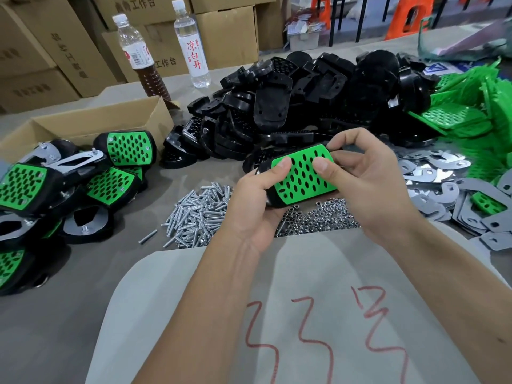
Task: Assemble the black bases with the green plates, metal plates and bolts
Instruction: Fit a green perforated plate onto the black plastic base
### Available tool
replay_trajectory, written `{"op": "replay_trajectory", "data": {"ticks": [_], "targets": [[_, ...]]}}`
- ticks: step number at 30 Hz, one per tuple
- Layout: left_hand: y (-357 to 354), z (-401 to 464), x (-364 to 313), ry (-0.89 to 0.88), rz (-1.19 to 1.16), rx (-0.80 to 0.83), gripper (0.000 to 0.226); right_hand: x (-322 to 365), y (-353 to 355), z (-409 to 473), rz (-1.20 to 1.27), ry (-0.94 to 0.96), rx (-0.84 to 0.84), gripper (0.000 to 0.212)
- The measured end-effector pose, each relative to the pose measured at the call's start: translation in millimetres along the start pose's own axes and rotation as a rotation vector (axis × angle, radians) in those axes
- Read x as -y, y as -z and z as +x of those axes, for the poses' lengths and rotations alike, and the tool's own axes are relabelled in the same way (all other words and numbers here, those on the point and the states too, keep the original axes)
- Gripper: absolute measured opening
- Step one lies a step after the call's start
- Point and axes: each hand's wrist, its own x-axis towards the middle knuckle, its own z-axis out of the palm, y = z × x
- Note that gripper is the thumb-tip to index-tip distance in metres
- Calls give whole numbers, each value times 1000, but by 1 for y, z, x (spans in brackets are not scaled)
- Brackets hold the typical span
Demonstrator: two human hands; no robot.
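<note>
Above the bolts (198, 214), left hand (257, 200) and right hand (368, 184) grip a base (273, 199), thumbs pressing its green plate (303, 174), apparently to seat it.

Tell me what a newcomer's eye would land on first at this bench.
First, the bright green plate seated on a black base, held at centre by the left hand and right hand, both thumbs pressing on the plate. Behind them rises a big heap of black bases, with loose green plates at far right. Finished assemblies lie at left, and bolts below the hands.
</note>
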Motion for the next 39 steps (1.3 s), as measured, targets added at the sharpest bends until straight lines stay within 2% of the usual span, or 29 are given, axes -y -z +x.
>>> {"op": "replay_trajectory", "data": {"ticks": [3,8,11,16,18,20,23,27,30,33,36,39], "targets": [[1,-1,-2,41,-26,72,21,-1,3,1,4,-5,6,27],[-7,1,1,-9,28,-154,37,-1,4,3,71,-165,70,19],[-6,0,1,-3,66,-159,35,4,6,3,86,-201,103,21],[-1,2,-1,-115,305,-81,22,7,4,2,-23,-139,28,21],[0,3,-1,-189,478,-63,21,6,3,2,-78,-115,46,23],[2,2,-1,-222,554,-63,23,7,3,2,-93,-98,77,25],[4,2,-1,-207,555,-24,25,9,2,2,-80,-96,111,29],[3,1,0,-309,595,23,23,13,-2,0,-84,-54,137,46],[0,1,1,-336,522,-28,18,13,-7,-2,-44,-52,100,32],[-2,2,1,-310,387,-154,16,12,-7,-2,5,-163,91,14],[-4,2,0,-264,328,-208,18,12,-7,-3,52,-232,103,16],[-3,2,-1,-198,339,-125,13,13,-8,-2,-2,-200,32,21]]}}
